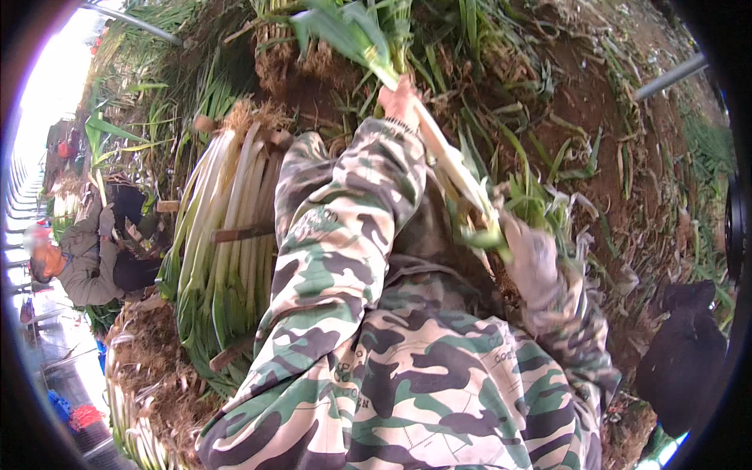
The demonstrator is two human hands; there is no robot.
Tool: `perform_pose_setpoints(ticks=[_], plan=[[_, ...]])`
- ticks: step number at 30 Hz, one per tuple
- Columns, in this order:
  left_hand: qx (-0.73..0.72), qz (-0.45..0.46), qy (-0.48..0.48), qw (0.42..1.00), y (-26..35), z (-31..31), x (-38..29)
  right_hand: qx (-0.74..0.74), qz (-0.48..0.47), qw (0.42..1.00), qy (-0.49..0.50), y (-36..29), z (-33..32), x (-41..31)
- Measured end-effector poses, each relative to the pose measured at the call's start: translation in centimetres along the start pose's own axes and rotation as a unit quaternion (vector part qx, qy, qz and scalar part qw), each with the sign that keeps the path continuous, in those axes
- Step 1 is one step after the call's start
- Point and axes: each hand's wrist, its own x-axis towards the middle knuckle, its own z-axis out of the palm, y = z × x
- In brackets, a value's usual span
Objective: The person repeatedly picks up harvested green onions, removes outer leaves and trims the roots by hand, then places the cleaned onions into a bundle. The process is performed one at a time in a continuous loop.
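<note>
My left hand (402, 101) grips a long green onion stalk (449, 154) where its white shank meets the green leaves. The leaves (346, 32) point up and away, and the shank slants down to the right. Close to the shank's lower end is my right hand (531, 261), which looks gloved and is blurred by motion. Loose strips of green leaf (484, 238) hang between that hand and the shank; whether its fingers hold them I cannot tell. Left of my left sleeve lies a bundle of peeled green onions (226, 194), roots towards the top, between wooden pegs (244, 234).
More onions with soil-covered roots (279, 64) lie ahead. Stripped leaves (517, 147) litter the brown soil (599, 200). Another person (88, 264) sits at the left, holding an onion. Rooty bundles (153, 346) lie lower left; a dark object (684, 352) stands lower right. Metal poles (670, 76) stick in.
</note>
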Motion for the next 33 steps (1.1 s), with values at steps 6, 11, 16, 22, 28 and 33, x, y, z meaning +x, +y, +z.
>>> perform_pose_setpoints(ticks=[6,11,16,22,28,33], plan=[[-0.073,-0.038,0.006,0.997,0.3,-0.9,3.0,0.063,0.098,0.991,-0.068,-1.4,-4.3,-5.7],[-0.105,0.03,0.014,0.994,4.3,-2.1,7.0,0.096,0.108,0.989,-0.019,-2.4,-6.5,-10.1],[-0.1,0.133,0.016,0.986,13.3,-6.7,12.1,0.082,0.147,0.984,-0.054,-2.7,-6.1,-13.2],[-0.102,0.206,0.05,0.972,24.5,-13.6,16.2,0.106,0.172,0.978,-0.045,-2.5,-3.1,-13.9],[-0.177,0.286,0.035,0.941,30.4,-19.9,18.1,0.124,0.225,0.965,-0.058,-0.9,-3.3,-16.3],[-0.143,0.262,0.074,0.952,31.0,-22.2,17.4,0.141,0.367,0.916,-0.072,2.0,-4.5,-21.1]])
